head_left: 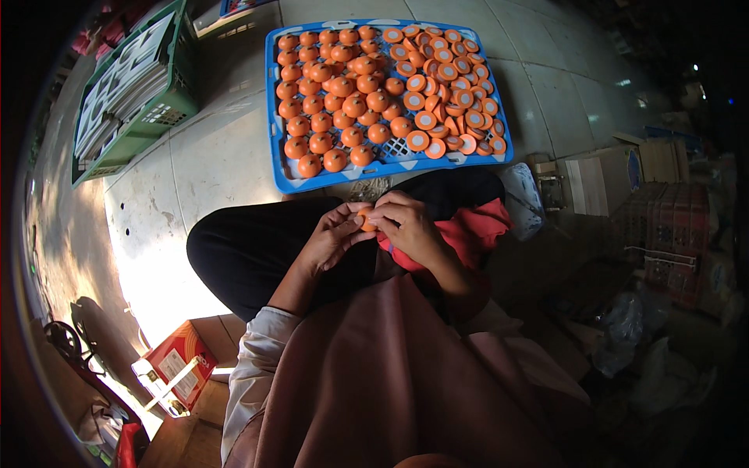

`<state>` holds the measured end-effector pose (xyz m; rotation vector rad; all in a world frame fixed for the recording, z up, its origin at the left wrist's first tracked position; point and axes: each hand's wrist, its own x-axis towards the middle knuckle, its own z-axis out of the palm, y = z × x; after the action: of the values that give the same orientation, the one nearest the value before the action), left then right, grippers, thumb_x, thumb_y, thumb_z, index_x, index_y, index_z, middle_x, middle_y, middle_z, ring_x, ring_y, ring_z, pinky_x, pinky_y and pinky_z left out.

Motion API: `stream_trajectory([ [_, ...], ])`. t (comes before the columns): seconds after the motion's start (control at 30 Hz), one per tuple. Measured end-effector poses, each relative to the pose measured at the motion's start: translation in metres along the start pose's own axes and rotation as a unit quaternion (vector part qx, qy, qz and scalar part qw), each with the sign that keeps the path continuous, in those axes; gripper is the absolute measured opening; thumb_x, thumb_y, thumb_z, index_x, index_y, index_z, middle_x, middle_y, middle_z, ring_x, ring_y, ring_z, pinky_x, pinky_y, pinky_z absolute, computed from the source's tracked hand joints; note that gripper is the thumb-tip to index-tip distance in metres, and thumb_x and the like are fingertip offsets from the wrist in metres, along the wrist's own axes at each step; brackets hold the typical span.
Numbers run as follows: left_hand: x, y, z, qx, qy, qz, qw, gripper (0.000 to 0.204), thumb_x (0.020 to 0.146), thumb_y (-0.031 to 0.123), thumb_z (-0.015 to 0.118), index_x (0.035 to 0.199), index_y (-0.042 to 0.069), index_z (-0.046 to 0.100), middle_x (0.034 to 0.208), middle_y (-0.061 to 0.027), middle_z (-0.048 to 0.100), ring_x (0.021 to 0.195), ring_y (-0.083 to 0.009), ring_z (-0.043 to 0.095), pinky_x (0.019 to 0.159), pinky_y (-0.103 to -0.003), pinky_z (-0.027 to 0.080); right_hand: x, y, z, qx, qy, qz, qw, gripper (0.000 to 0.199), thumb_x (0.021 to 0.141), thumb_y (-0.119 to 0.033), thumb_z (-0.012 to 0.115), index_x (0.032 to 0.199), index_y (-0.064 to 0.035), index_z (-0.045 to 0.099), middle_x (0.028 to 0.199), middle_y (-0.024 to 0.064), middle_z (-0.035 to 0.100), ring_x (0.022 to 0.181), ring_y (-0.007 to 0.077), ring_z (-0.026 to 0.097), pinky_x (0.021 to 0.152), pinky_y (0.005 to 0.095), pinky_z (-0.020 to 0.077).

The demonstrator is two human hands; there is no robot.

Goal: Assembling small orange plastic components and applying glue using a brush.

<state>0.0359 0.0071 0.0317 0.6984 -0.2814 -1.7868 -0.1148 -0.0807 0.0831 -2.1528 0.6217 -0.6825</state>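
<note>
Head view: the person is sitting low on the floor (203, 164), w/ knees in black trousers (257, 246) pointing to a blue tray (275, 140). Both hands are meeting over the lap. The left hand (331, 238) and the right hand (406, 222) are pinching together one small orange piece (364, 218); fingers of both are closed around it, so only a little of the piece is showing between them. It is being held just above the knees, near the tray's front edge but not touching it.

How far along, as a judgement: the tray is nearly full. On its left half the orange dome pieces (331, 93) are standing in rows, approx. side by side; on its right half the flat orange discs w/ white centres (449, 86) are lying overlapped in a heap. A bare strip of grid is showing only at the tray's front right (398, 150), so few places seem left.

Edges and room: between the hands and the tray the way is short and open. To the left, a green crate w/ white flat parts (129, 86) is standing well apart. By the left hip a red-and-white carton (175, 366) is lying open. To the right, cardboard boxes (616, 175) and plastic bags (624, 320) are crowding in the dark, leaving less room on that side.
</note>
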Motion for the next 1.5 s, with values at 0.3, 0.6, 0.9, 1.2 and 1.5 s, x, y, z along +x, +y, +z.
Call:
stream_trajectory([
  [0.3, 0.003, -0.009, 0.012, 0.088, 0.029, -0.016, 0.996, 0.027, 0.088, 0.007, 0.049, 0.114, -0.001, 0.047, 0.111, -0.0156, 0.055, 0.098, -0.0216, 0.057, 0.085, -0.031, 0.048, -0.048, 0.021, -0.090, -0.001, 0.184, 0.124, 0.975, 0.004, 0.074, 0.002, 0.061, 0.078, 0.0007, 0.058, 0.073, 0.0091, 0.060, 0.065, 0.0198, 0.059, 0.059, 0.0276, 0.0455],
  [0.6, 0.014, -0.016, 0.004, 0.066, 0.062, -0.013, 0.996, 0.028, 0.088, 0.008, 0.051, 0.115, 0.002, 0.048, 0.113, -0.0143, 0.054, 0.101, -0.0231, 0.056, 0.086, -0.031, 0.047, -0.139, 0.207, -0.222, -0.172, 0.401, 0.361, 0.824, 0.007, 0.070, 0.001, 0.061, 0.076, -0.0007, 0.064, 0.067, 0.0088, 0.064, 0.062, 0.0129, 0.060, 0.058, 0.0248, 0.0460],
  [0.9, 0.019, -0.019, 0.000, 0.077, 0.079, -0.020, 0.994, 0.027, 0.088, 0.009, 0.050, 0.114, 0.003, 0.048, 0.110, -0.0138, 0.055, 0.099, -0.0223, 0.056, 0.084, -0.030, 0.047, -0.127, 0.254, -0.206, -0.346, 0.429, 0.365, 0.750, 0.004, 0.066, -0.012, 0.068, 0.069, -0.0142, 0.067, 0.070, 0.0061, 0.064, 0.065, 0.0260, 0.061, 0.057, 0.0363, 0.0459],
  [1.2, 0.022, -0.019, -0.001, 0.078, 0.086, -0.027, 0.993, 0.028, 0.087, 0.009, 0.052, 0.114, 0.004, 0.049, 0.110, -0.0135, 0.056, 0.099, -0.0220, 0.057, 0.084, -0.030, 0.047, -0.114, 0.266, -0.204, -0.369, 0.425, 0.387, 0.731, 0.002, 0.068, -0.016, 0.067, 0.067, -0.0180, 0.067, 0.072, 0.0064, 0.063, 0.068, 0.0276, 0.061, 0.055, 0.0389, 0.0457],
  [1.5, 0.022, -0.020, -0.002, 0.084, 0.098, -0.036, 0.991, 0.028, 0.086, 0.009, 0.053, 0.114, 0.003, 0.049, 0.110, -0.0143, 0.056, 0.098, -0.0224, 0.057, 0.084, -0.031, 0.048, -0.119, 0.291, -0.193, -0.431, 0.367, 0.391, 0.726, 0.005, 0.067, -0.015, 0.065, 0.070, -0.0183, 0.067, 0.075, 0.0114, 0.062, 0.070, 0.0310, 0.060, 0.056, 0.0410, 0.0466],
])
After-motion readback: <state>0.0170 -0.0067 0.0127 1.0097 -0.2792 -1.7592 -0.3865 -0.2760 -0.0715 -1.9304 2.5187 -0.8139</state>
